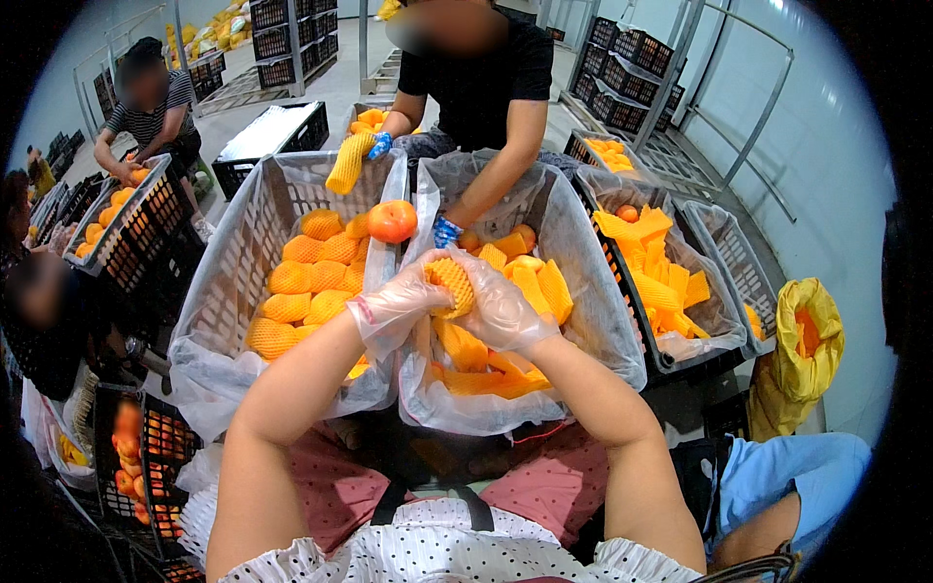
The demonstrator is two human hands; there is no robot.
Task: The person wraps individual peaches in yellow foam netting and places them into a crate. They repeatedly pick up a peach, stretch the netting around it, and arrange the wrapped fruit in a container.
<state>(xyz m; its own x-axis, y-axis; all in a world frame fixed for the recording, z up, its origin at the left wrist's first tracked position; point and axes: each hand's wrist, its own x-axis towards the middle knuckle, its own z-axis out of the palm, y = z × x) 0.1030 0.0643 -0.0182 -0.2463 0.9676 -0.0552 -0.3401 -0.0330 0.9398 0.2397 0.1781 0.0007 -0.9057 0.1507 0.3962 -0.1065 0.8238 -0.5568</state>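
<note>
My left hand (410, 288) and my right hand (499, 299), both in thin clear plastic gloves, hold a yellow foam net sleeve (453, 288) between them, above the right lined crate. Whether a fruit is inside the sleeve cannot be seen. Just beyond my left hand, an orange-red fruit (393, 221), like a tomato or persimmon, rests on the adjoining rims of two crates. In the left lined crate (211, 291), fruits in foam sleeves (310, 277) lie in rows. Loose flat foam sleeves (466, 346) and some bare fruit fill part of the right lined crate (605, 342).
Across from me, a co-worker (474, 87) in blue-patterned gloves holds a sleeved piece (350, 162) and reaches into the right crate. Another crate of sleeves (649, 262) and a yellow sack (787, 364) stand at right. Fruit crates (153, 211) and other people are at left.
</note>
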